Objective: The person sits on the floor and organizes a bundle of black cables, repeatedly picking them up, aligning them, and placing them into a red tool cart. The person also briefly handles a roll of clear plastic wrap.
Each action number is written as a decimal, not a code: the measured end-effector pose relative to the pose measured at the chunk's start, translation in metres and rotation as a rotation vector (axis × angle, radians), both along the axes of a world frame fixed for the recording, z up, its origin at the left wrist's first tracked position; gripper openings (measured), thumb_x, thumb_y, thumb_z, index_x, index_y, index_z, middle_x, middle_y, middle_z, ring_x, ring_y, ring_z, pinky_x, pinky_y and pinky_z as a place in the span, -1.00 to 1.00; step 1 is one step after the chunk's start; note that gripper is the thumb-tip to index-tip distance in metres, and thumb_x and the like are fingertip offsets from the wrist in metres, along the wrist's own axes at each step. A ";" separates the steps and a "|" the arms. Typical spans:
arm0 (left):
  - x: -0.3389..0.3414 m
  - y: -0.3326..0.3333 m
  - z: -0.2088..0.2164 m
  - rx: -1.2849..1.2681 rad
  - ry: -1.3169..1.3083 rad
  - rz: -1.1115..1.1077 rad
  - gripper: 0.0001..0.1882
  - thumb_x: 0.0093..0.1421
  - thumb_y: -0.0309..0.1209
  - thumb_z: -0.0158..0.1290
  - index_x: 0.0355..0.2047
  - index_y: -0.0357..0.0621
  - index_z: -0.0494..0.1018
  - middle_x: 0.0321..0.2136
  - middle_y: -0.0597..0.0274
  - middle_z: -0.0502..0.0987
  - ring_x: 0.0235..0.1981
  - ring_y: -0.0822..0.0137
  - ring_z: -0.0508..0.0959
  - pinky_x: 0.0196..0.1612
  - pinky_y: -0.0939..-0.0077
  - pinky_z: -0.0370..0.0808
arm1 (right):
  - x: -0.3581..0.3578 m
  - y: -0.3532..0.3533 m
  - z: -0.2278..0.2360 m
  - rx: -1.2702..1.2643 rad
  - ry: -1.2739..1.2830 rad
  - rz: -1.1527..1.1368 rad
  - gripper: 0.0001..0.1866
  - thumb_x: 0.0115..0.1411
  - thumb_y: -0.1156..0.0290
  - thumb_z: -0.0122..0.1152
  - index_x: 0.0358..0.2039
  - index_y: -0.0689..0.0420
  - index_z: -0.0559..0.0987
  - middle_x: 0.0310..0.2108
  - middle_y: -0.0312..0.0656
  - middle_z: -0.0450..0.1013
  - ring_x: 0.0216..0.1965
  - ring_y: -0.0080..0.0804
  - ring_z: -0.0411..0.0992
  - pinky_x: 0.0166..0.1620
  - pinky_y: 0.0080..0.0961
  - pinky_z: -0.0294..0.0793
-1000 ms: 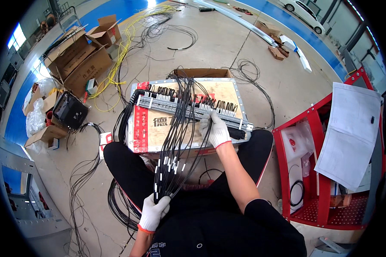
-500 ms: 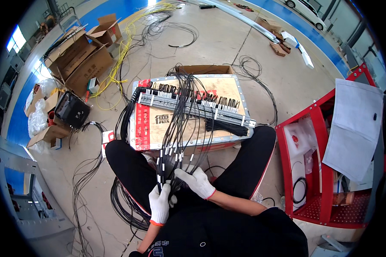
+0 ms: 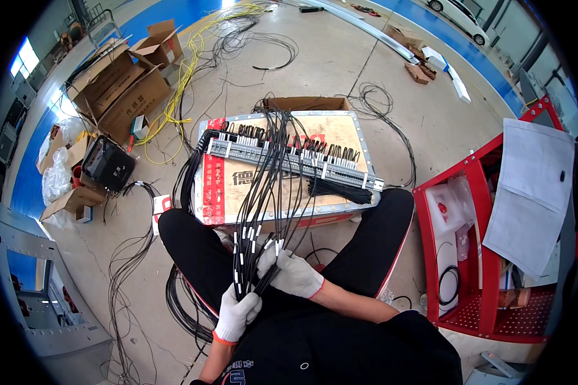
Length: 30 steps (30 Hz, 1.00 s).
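Observation:
A bundle of black wires (image 3: 267,186) with white marker sleeves hangs from a grey terminal block rail (image 3: 289,163) toward my lap. My left hand (image 3: 236,311), in a white knitted glove, is closed round the lower part of the bundle. Just above and to its right, my gloved right hand (image 3: 290,269) pinches some of the wires near their white sleeves. The rail lies slantwise across a pale wooden case (image 3: 218,186) between my knees. Short black wire loops (image 3: 250,131) stand along its far side. The wire ends below my left hand are hidden.
Open cardboard boxes (image 3: 125,93) and a black case (image 3: 108,163) are on the left, near yellow cable (image 3: 185,77). A red metal cabinet (image 3: 453,256) with papers (image 3: 530,186) hung on it stands at my right. Loose black cables (image 3: 125,276) trail over the floor beside my left leg.
My left hand has moved down and slightly left, keeping hold of the wires. My right hand has shifted a little left and stays on the bundle.

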State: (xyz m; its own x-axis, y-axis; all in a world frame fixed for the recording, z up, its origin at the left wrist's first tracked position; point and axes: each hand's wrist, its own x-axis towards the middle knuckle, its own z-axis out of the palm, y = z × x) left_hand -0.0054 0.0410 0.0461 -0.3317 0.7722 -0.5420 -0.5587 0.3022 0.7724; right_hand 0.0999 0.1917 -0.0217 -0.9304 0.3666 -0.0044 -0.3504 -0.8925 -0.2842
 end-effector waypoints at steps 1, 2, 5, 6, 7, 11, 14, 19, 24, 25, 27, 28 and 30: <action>0.001 0.000 0.006 -0.013 -0.012 0.035 -0.97 0.24 -0.53 -0.04 -0.30 -0.17 0.35 -0.70 0.29 0.37 -0.80 0.59 0.20 -0.74 0.68 0.07 | -0.001 -0.002 0.008 -0.039 -0.041 0.006 -0.66 0.28 0.03 0.21 -0.18 0.02 0.48 -0.27 -0.37 0.42 -0.12 -0.44 0.41 0.08 -0.39 0.38; 0.002 -0.001 0.012 -0.026 -0.023 0.071 -0.96 0.24 -0.52 -0.03 -0.30 -0.18 0.35 -0.70 0.29 0.38 -0.80 0.59 0.19 -0.74 0.68 0.06 | -0.001 -0.003 0.013 -0.108 -0.062 0.010 -0.70 0.33 0.06 0.17 -0.18 0.03 0.50 -0.24 -0.38 0.43 -0.13 -0.49 0.43 0.07 -0.43 0.40; 0.004 -0.009 0.018 -0.105 0.063 0.088 -0.95 0.26 -0.49 -0.01 -0.29 -0.18 0.36 -0.68 0.27 0.44 -0.78 0.58 0.25 -0.71 0.68 0.12 | -0.010 0.013 0.031 -0.589 -0.066 -0.032 -0.72 0.36 0.08 0.13 -0.19 0.03 0.52 -0.31 -0.39 0.44 -0.18 -0.53 0.44 0.01 -0.48 0.44; 0.007 -0.013 0.018 -0.128 0.118 0.073 -0.94 0.26 -0.48 -0.01 -0.29 -0.18 0.37 -0.67 0.26 0.46 -0.77 0.58 0.26 -0.70 0.68 0.14 | -0.015 0.029 0.055 -0.907 -0.077 -0.076 -0.73 0.39 0.09 0.07 -0.20 0.02 0.54 -0.41 -0.43 0.42 -0.32 -0.57 0.43 -0.12 -0.56 0.47; 0.010 -0.017 0.017 -0.152 0.175 0.056 -0.94 0.27 -0.48 -0.01 -0.28 -0.18 0.37 -0.66 0.25 0.48 -0.76 0.58 0.28 -0.69 0.68 0.16 | -0.021 0.043 0.043 -0.557 -0.180 -0.195 -0.73 0.41 0.08 0.05 -0.20 -0.02 0.56 -0.48 -0.46 0.40 -0.44 -0.60 0.36 -0.25 -0.60 0.46; 0.010 -0.019 0.006 -0.115 0.175 0.079 -0.92 0.28 -0.46 0.00 -0.29 -0.21 0.38 -0.66 0.24 0.50 -0.73 0.57 0.33 -0.66 0.66 0.22 | -0.043 0.087 0.025 -0.273 -0.296 -0.239 -0.73 0.39 0.06 0.07 -0.21 -0.02 0.53 -0.44 -0.43 0.44 -0.50 -0.59 0.37 -0.45 -0.60 0.45; 0.010 -0.018 0.005 -0.077 0.204 0.062 -0.93 0.27 -0.47 0.00 -0.30 -0.21 0.37 -0.66 0.25 0.49 -0.75 0.58 0.31 -0.67 0.67 0.21 | -0.056 0.131 0.027 -0.281 -0.245 -0.211 -0.71 0.40 0.06 0.05 -0.22 0.02 0.50 -0.45 -0.40 0.43 -0.52 -0.61 0.36 -0.46 -0.63 0.44; 0.004 -0.002 0.028 -0.080 0.216 0.140 -0.93 0.27 -0.48 0.01 -0.30 -0.21 0.37 -0.68 0.30 0.46 -0.75 0.59 0.30 -0.68 0.69 0.19 | -0.088 0.176 0.062 -0.236 -0.268 -0.137 -0.70 0.42 0.09 0.01 -0.27 0.05 0.47 -0.49 -0.46 0.38 -0.53 -0.59 0.36 -0.47 -0.63 0.46; -0.001 0.005 0.030 -0.013 0.208 0.176 -0.96 0.28 -0.49 -0.08 -0.30 -0.17 0.36 -0.70 0.26 0.44 -0.81 0.57 0.21 -0.74 0.67 0.09 | -0.083 0.166 0.146 0.100 0.122 -0.201 -0.63 0.47 0.06 -0.09 -0.36 0.06 0.40 -0.68 -0.52 -0.07 -0.67 -0.65 -0.09 -0.58 -0.63 0.00; -0.001 0.004 0.028 -0.056 0.191 0.194 -0.94 0.29 -0.47 -0.06 -0.28 -0.19 0.37 -0.69 0.26 0.46 -0.79 0.58 0.24 -0.73 0.68 0.11 | -0.072 0.155 0.147 0.336 -0.016 -0.381 -0.63 0.48 0.07 -0.10 -0.35 0.07 0.40 -0.69 -0.51 0.01 -0.68 -0.65 -0.03 -0.57 -0.64 0.05; 0.003 -0.003 0.018 -0.127 0.154 0.229 -0.90 0.30 -0.44 -0.02 -0.25 -0.21 0.40 -0.66 0.26 0.49 -0.76 0.60 0.29 -0.71 0.69 0.17 | -0.055 0.147 0.122 0.339 -0.495 -0.531 -0.65 0.46 0.09 -0.05 -0.35 0.08 0.41 -0.68 -0.51 0.08 -0.69 -0.63 0.02 -0.57 -0.63 0.07; 0.003 -0.008 0.006 -0.100 0.143 0.210 -0.88 0.31 -0.43 -0.03 -0.23 -0.22 0.41 -0.63 0.22 0.53 -0.76 0.60 0.30 -0.72 0.68 0.17 | -0.047 0.154 0.086 0.240 -0.560 -0.513 -0.68 0.45 0.09 -0.03 -0.35 0.04 0.43 -0.68 -0.51 0.15 -0.69 -0.63 0.07 -0.58 -0.63 0.12; 0.006 -0.012 -0.013 -0.109 0.163 0.136 -0.87 0.35 -0.40 -0.08 -0.25 -0.20 0.39 -0.61 0.16 0.55 -0.78 0.56 0.29 -0.73 0.66 0.16 | -0.029 0.157 0.027 0.108 -0.682 -0.503 -0.72 0.44 0.10 0.01 -0.35 -0.01 0.48 -0.65 -0.50 0.25 -0.69 -0.63 0.16 -0.59 -0.64 0.20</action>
